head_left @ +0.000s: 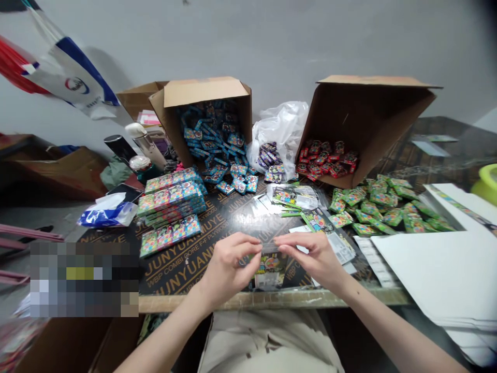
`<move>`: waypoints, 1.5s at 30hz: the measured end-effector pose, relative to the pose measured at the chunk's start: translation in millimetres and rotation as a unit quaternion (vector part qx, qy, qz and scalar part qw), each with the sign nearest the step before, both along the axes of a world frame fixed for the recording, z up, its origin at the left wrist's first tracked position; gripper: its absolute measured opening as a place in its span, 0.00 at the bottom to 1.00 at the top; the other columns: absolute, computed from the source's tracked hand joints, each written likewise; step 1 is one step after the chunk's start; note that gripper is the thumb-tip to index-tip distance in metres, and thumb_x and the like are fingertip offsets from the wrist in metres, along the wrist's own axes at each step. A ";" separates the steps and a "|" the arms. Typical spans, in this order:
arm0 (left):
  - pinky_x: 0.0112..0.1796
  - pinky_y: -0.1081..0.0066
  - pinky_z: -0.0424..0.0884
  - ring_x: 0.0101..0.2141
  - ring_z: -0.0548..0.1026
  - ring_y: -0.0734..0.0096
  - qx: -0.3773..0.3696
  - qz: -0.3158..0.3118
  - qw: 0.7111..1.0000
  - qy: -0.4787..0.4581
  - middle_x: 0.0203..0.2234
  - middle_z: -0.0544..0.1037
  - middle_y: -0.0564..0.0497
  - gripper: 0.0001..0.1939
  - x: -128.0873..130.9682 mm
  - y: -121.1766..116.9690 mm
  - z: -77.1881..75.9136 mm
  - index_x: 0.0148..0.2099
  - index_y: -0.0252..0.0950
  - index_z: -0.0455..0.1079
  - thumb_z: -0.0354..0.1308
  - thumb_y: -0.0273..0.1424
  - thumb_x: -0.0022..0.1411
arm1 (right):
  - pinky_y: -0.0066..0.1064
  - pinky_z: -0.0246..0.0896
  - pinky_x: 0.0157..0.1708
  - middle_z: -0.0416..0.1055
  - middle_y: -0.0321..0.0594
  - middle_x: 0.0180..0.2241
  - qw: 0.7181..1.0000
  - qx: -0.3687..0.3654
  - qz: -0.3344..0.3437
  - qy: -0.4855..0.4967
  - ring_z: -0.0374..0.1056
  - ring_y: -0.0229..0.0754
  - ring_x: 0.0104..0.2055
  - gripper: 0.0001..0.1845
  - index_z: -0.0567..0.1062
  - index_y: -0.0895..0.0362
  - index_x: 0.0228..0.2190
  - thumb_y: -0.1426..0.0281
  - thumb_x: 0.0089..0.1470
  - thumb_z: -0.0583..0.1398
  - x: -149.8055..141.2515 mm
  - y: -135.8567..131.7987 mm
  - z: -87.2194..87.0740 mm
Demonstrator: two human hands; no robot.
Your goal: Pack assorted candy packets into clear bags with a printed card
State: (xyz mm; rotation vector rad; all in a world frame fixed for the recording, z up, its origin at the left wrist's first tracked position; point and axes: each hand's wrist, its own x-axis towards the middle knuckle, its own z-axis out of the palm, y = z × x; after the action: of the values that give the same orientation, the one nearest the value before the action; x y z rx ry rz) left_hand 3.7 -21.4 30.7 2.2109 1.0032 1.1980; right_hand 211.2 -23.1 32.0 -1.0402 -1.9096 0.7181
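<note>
Both hands pinch the top edge of a clear plastic bag (268,269) with a colourful printed card, held over the front edge of the dark plywood board (182,261). My left hand (229,267) grips its left corner, and my right hand (316,256) grips its right corner. More clear bags with cards (293,197) lie just beyond the hands. Green packets (382,210) are heaped to the right. Stacked rows of filled packs (173,204) sit to the left.
A tipped cardboard box (205,103) spills blue packets (219,150); another box (368,119) holds red packets (326,158). A white plastic bag (281,127) with purple packets lies between them. White sheets (438,274) lie at right, bottles (143,145) at back left.
</note>
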 end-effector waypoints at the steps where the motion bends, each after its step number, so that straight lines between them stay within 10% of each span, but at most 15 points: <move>1: 0.39 0.69 0.69 0.35 0.74 0.66 0.036 0.005 0.999 0.016 0.36 0.77 0.44 0.07 0.4 -2.4 -3.3 0.36 0.35 0.75 0.58 0.28 0.53 | 0.35 0.66 0.42 0.75 0.39 0.37 0.999 0.044 0.017 -0.014 0.71 0.42 0.39 0.10 0.77 0.51 0.36 0.71 0.51 0.59 3.2 -0.9 -3.2; 5: 0.38 0.71 0.70 0.36 0.75 0.68 0.092 0.002 0.996 0.008 0.37 0.77 0.44 0.06 0.8 -4.2 -15.0 0.36 0.36 0.73 0.59 0.26 0.53 | 0.39 0.60 0.50 0.71 0.39 0.45 0.988 0.128 0.069 -0.045 0.65 0.43 0.49 0.18 0.72 0.48 0.45 0.73 0.51 0.59 12.7 -2.7 -13.9; 10: 0.35 0.72 0.71 0.33 0.76 0.70 0.054 0.050 0.996 -0.046 0.31 0.78 0.47 0.03 -15.7 10.4 -24.0 0.29 0.35 0.72 0.58 0.25 0.54 | 0.44 0.53 0.53 0.57 0.43 0.56 0.999 -0.045 -0.027 0.006 0.56 0.47 0.56 0.30 0.58 0.49 0.56 0.66 0.51 0.59 13.5 -2.9 -49.0; 17: 0.34 0.69 0.72 0.29 0.76 0.67 -0.136 0.279 0.927 -0.213 0.26 0.78 0.49 0.10 -71.8 41.4 -70.8 0.30 0.33 0.74 0.63 0.35 0.47 | 0.30 0.61 0.29 0.66 0.34 0.26 0.982 -0.184 0.031 0.004 0.64 0.38 0.27 0.22 0.63 0.53 0.51 0.66 0.54 0.55 -24.8 28.4 -110.6; 25: 0.29 0.70 0.71 0.24 0.74 0.67 -0.268 0.372 0.882 -0.112 0.22 0.76 0.51 0.22 -117.4 23.2 -132.8 0.35 0.34 0.71 0.65 0.43 0.39 | 0.44 0.50 0.49 0.61 0.50 0.51 0.959 0.074 -0.071 -0.265 0.54 0.53 0.53 0.35 0.63 0.55 0.52 0.56 0.43 0.62 -57.1 172.8 -93.0; 32: 0.31 0.72 0.70 0.28 0.75 0.67 -0.266 0.302 0.910 -0.103 0.27 0.78 0.49 0.17 -106.6 30.5 -110.1 0.35 0.35 0.72 0.59 0.43 0.49 | 0.49 0.36 0.53 0.64 0.53 0.48 0.917 0.135 -0.148 -0.344 0.51 0.56 0.55 0.37 0.60 0.57 0.54 0.68 0.42 0.62 -97.0 246.8 -80.9; 39: 0.38 0.66 0.70 0.38 0.74 0.62 -0.251 0.229 0.930 -0.138 0.39 0.76 0.44 0.19 -76.6 49.7 -100.0 0.45 0.34 0.70 0.57 0.39 0.53 | 0.32 0.57 0.37 0.72 0.46 0.35 0.945 0.077 -0.123 -0.292 0.66 0.43 0.34 0.22 0.69 0.62 0.45 0.65 0.50 0.53 -83.4 206.2 -69.8; 42: 0.48 0.60 0.63 0.49 0.66 0.58 -0.133 0.244 0.957 -0.082 0.50 0.69 0.44 0.28 -57.7 52.0 -89.1 0.54 0.38 0.64 0.60 0.38 0.49 | 0.26 0.57 0.27 0.72 0.38 0.26 0.973 -0.030 -0.015 -0.227 0.64 0.36 0.25 0.16 0.74 0.59 0.34 0.61 0.52 0.52 -71.2 163.6 -61.4; 45: 0.44 0.63 0.64 0.42 0.69 0.60 -0.127 0.189 0.973 -0.038 0.37 0.75 0.46 0.18 -36.7 52.4 -77.7 0.43 0.38 0.73 0.60 0.39 0.49 | 0.26 0.56 0.24 0.69 0.38 0.21 0.970 -0.163 0.103 -0.150 0.63 0.36 0.23 0.22 0.74 0.60 0.25 0.58 0.55 0.50 -58.8 126.4 -51.4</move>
State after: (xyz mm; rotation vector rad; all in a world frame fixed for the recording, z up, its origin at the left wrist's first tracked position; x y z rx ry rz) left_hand -33.0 31.0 -47.0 1.8138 1.5016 1.2179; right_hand 152.4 103.3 -19.4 -1.2192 -2.2330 1.0717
